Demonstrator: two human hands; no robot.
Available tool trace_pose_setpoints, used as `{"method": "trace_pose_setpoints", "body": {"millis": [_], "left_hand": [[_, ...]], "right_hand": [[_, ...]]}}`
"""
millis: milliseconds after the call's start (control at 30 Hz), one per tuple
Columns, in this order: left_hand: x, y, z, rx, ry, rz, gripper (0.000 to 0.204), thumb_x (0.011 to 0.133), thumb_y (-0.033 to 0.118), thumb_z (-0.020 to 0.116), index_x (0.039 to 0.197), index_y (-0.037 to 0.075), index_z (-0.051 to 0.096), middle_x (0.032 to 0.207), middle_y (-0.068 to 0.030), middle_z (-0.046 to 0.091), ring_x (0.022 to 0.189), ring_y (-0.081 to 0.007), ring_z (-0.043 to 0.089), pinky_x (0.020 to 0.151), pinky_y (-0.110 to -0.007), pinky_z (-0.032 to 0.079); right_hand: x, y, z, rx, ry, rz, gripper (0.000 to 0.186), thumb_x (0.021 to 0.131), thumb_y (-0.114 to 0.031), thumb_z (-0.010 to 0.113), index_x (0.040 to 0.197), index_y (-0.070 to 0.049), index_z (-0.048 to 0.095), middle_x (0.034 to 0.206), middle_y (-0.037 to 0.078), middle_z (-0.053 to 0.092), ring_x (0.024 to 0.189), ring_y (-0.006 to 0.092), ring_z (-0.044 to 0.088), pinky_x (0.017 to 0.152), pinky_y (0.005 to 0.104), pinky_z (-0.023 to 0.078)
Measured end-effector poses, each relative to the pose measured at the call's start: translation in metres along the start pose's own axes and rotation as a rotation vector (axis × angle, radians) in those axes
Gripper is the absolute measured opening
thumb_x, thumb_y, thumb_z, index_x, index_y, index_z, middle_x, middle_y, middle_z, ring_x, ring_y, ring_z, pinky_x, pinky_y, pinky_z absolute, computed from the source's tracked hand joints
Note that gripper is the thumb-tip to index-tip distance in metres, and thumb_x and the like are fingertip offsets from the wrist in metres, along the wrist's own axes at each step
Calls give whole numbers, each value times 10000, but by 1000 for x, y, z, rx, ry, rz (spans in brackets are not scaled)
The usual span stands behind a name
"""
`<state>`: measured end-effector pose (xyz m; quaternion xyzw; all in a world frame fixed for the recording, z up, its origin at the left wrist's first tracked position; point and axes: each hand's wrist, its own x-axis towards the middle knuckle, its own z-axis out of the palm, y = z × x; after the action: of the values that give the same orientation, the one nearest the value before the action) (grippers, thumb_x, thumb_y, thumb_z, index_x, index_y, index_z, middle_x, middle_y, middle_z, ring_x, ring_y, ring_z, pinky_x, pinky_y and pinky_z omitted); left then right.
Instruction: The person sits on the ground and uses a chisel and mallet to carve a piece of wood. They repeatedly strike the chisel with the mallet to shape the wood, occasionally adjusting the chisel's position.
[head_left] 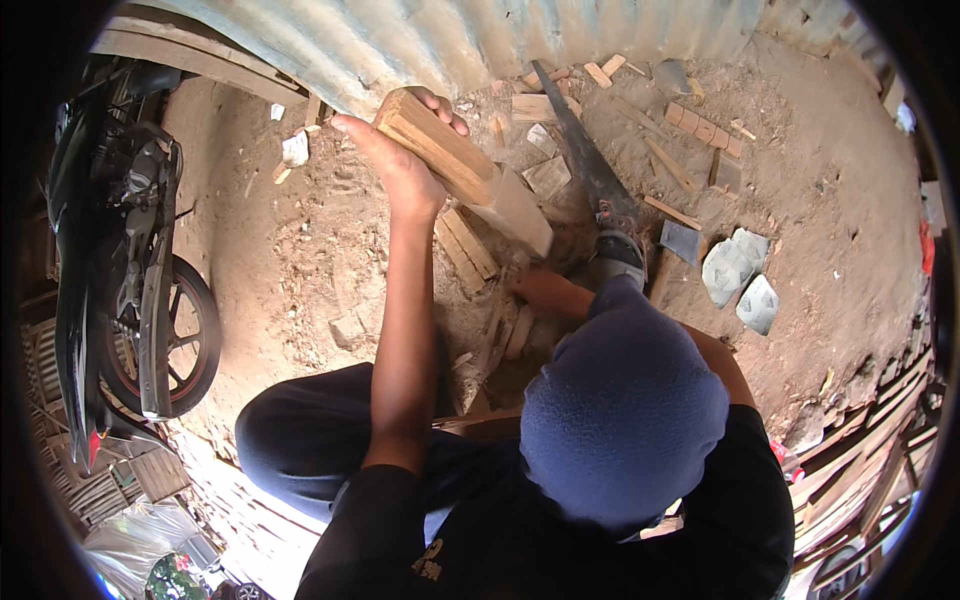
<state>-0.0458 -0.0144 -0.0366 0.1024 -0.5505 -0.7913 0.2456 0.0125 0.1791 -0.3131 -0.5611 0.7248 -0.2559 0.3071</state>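
Observation:
My left hand (408, 170) is raised and closed around the upper end of a thick wooden block (440, 145), thumb on its left side and fingertips over its far edge. The block slants down to the right, and its lower part is pale in the light. Just below that lower end is my right hand (548, 292), low to the ground and partly behind my blue-clad right knee (625, 410). Its fingers are dim and blurred, so what they hold, if anything, cannot be told. A hand saw (585, 145) lies beyond, its wide end by my right foot (618, 250).
Wood offcuts (465, 248) and broken grey-white tile pieces (735, 265) are scattered over the dirt ground. A corrugated metal sheet (460, 40) bounds the far side. A motorcycle (140, 250) stands at the left. Stacked wooden slats (870, 450) lie at the right.

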Motion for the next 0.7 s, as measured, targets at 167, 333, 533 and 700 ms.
{"method": "trace_pose_setpoints", "body": {"millis": [167,333,533,700], "left_hand": [[-2,2,7,95,-3,30,913,857,876,58,829,77,498,716,-61,507,668,-237,524,681,-377,455],[-8,1,7,226,-31,64,832,915,814,81,835,93,488,720,-61,506,678,-233,533,688,-386,464],[-14,-1,3,88,9,63,694,1015,654,200,901,58,538,771,-89,550,700,-233,562,678,-390,503],[-19,-2,7,44,12,87,655,1027,598,261,957,8,535,837,-111,540,746,-264,566,729,-410,487]], "right_hand": [[-24,-8,-27,300,-47,-29,353,928,-151,605,1263,-41,585,1117,183,650,1084,320,636,916,433,505],[-51,-19,-45,321,-13,132,351,927,-164,615,1253,-37,593,1109,179,657,1066,306,641,911,424,507],[-84,-26,-58,359,226,433,349,925,-179,627,1241,-33,603,1100,174,666,1045,290,646,905,412,509],[-109,-40,-64,444,405,584,348,924,-192,637,1230,-29,611,1092,169,672,1027,276,651,900,402,510]]}}
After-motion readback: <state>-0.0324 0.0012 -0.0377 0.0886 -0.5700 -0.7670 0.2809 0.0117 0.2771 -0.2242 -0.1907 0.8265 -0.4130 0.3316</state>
